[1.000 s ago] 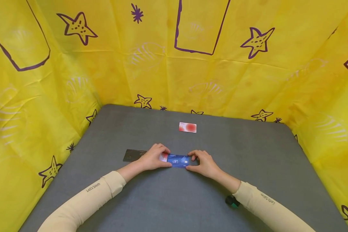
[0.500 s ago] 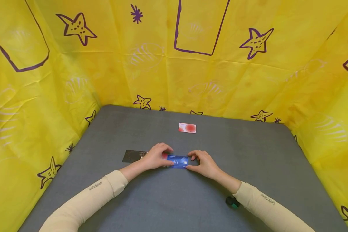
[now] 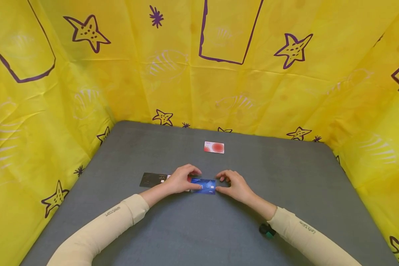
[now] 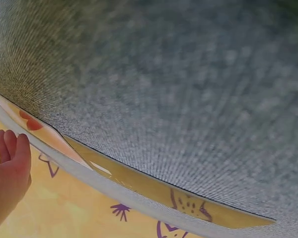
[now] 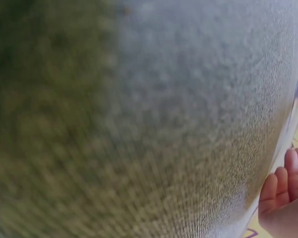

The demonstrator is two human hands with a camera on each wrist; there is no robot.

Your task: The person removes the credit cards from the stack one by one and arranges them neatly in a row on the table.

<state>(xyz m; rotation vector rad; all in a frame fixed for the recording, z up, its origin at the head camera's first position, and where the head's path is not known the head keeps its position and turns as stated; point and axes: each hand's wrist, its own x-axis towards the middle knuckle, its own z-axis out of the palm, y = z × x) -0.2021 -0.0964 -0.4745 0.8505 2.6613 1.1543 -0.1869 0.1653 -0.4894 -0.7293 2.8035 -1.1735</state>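
Observation:
A blue card [image 3: 206, 182] lies flat on the grey table, its left part overlapped by my left hand [image 3: 179, 180]. That hand's thumb reaches over the card's face, and its fingertips are just beyond the far edge. Under the same hand is a red and white card [image 3: 189, 178], mostly hidden; in the left wrist view the red and white card [image 4: 32, 124] shows beside the fingers. A black card [image 3: 152, 179] marked VIP adjoins it on the left. My right hand [image 3: 235, 187] is at the blue card's right edge, thumb tip beside the corner, fingers loosely bent.
Another white card with red circles [image 3: 214, 147] lies farther back on the grey table [image 3: 269, 166]. Yellow printed cloth [image 3: 246, 85] hangs behind and at both sides. A dark object with a green patch [image 3: 267, 230] sits by the right sleeve.
My left hand has slid right, its thumb moving onto the blue card. My right hand's fingertips have come off the blue card's right end. The cards have hardly moved.

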